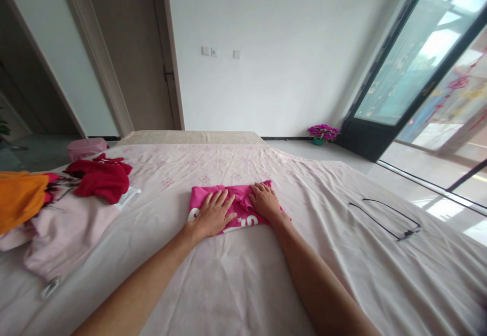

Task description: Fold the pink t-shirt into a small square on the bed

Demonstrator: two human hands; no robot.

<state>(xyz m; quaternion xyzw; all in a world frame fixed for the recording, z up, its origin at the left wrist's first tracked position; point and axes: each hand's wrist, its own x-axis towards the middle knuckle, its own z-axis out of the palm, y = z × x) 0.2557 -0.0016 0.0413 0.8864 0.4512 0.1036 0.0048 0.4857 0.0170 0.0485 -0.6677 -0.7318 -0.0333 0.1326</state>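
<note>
A folded bright pink garment (239,195) with white lettering lies on the pale pink bedsheet (243,275) in the middle of the view. My left hand (213,215) lies flat on its left half, fingers spread and stretched forward. Pressing on the garment's right half is my right hand (265,201), also flat, its fingers pointing left toward the other hand. Neither hand grips anything.
At the left lie a red garment (101,178), an orange one (21,196) and a pale pink one (64,232). A dark wire hanger (386,219) rests on the sheet at right. A pink stool (85,147), a flower pot (322,134) and glass doors (414,67) stand beyond the bed.
</note>
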